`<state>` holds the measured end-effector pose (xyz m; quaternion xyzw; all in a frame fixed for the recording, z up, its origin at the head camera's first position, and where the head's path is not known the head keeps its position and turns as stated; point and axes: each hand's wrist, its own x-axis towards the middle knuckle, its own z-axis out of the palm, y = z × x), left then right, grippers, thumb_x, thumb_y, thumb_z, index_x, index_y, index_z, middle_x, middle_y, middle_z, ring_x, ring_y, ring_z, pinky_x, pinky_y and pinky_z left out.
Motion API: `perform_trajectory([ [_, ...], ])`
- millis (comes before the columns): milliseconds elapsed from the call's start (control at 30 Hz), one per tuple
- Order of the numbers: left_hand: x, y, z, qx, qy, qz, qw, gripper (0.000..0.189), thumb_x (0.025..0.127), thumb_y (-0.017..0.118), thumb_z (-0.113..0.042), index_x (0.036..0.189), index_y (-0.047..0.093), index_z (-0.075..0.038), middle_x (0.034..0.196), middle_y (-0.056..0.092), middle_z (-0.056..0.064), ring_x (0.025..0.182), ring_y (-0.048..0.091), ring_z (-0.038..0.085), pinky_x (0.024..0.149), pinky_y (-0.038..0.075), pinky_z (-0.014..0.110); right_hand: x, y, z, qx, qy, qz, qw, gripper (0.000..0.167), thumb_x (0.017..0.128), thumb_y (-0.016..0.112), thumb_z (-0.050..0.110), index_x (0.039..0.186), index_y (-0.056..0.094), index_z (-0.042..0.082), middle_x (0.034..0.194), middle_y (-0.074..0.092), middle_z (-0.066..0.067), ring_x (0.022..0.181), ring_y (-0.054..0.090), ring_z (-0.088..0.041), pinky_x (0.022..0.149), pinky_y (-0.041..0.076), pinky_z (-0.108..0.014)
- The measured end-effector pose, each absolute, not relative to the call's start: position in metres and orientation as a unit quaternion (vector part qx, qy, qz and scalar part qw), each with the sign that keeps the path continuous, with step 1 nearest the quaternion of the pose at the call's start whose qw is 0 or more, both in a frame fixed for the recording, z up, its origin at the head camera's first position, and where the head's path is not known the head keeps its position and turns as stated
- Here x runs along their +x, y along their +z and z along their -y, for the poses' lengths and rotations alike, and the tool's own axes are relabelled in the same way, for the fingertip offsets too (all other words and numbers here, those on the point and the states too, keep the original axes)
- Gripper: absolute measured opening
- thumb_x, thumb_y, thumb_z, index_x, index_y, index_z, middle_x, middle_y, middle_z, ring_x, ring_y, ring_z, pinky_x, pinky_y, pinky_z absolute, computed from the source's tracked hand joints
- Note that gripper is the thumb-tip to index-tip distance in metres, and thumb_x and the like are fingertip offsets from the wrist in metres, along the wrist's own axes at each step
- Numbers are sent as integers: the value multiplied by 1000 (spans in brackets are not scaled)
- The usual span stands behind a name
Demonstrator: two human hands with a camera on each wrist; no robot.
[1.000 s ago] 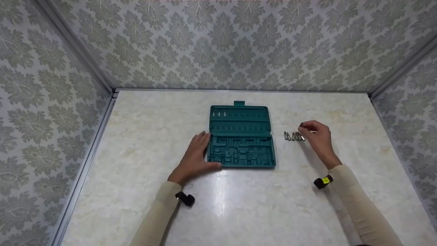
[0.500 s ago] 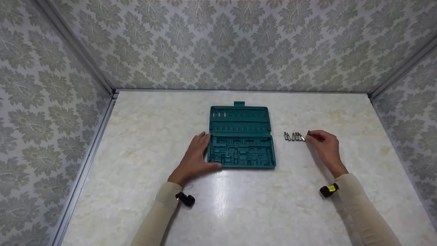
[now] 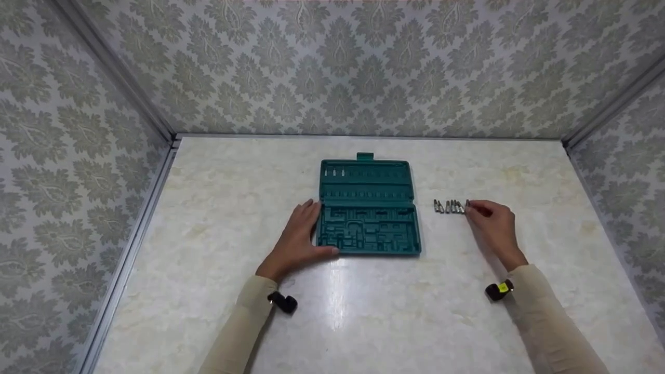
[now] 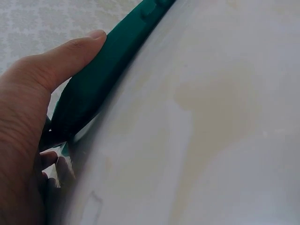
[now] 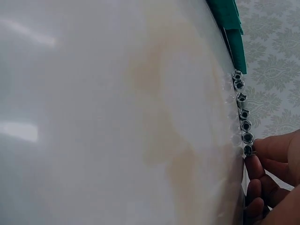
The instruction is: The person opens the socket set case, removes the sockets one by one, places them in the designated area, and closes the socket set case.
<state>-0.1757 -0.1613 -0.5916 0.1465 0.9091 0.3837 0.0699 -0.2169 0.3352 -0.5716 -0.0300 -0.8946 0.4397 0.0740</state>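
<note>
Held the left hand (image 3: 296,239) spread (thumb (image 4: 72,57) well apart), pinched with the right hand (image 3: 494,223), and reached forward with both arms (image 3: 238,327).

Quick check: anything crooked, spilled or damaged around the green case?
Nothing spilled or visibly damaged. Just a slightly untidy row of metal pieces beside the green case: a couple slant out of line with their neighbours, and the gap after the second from the left is wider. The right hand pinches the end piece.
</note>
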Motion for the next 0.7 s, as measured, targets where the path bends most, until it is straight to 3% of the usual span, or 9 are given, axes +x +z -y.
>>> perform_trajectory([
  [700, -172, -594, 161, 123, 396, -907, 72, 132, 77, 80, -86, 178, 12, -35, 186, 8, -6, 171, -3, 24, 134, 13, 61, -224, -561, -321, -30, 421, 902, 88, 34, 109, 71, 25, 131, 78, 0, 114, 77, -16, 95, 63, -19, 75, 49, -20],
])
